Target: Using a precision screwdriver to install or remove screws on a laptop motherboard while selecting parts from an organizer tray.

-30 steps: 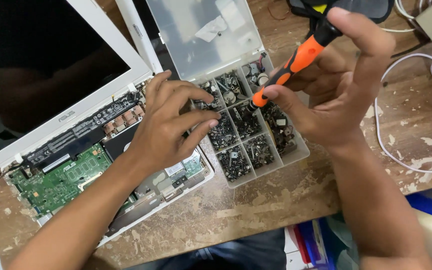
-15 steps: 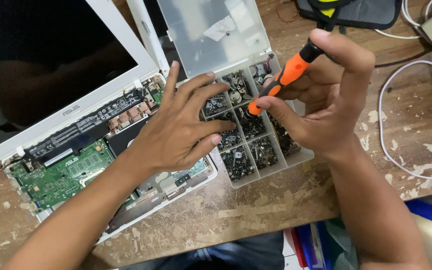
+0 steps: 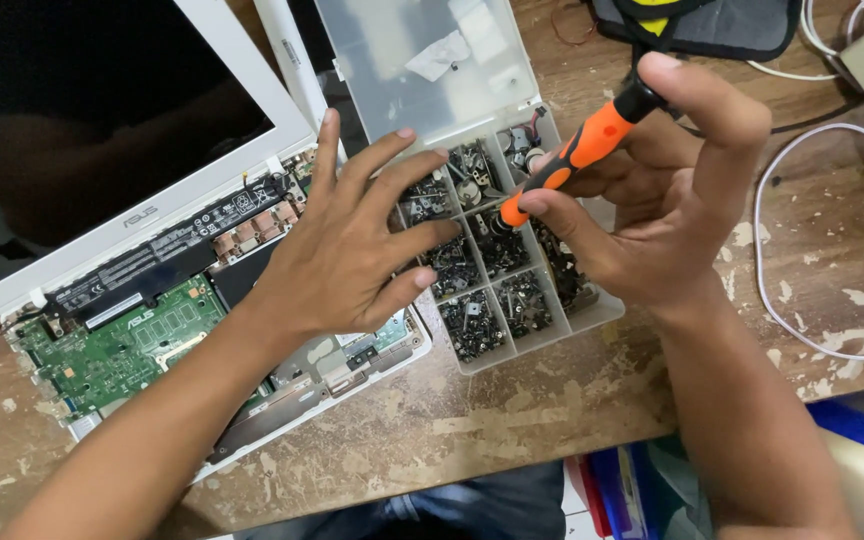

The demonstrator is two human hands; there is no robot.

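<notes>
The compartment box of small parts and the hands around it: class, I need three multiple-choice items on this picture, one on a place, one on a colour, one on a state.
1. Where does the tip of the screwdriver point?
A. Into the compartment box
B. At the green circuit board
C. At the white cable

2. What colour is the screwdriver's grip?
A. Blue
B. Orange with black
C. Green

3. How is the left hand held?
A. Closed in a fist
B. Fingers spread, reaching over the box
C. Gripping the laptop screen

Answers:
1 A, the tip sits among the compartments of small dark parts.
2 B, orange shows between the fingers of the right hand, with a black end.
3 B, the fingers fan out from above the opened laptop to the box.
</notes>
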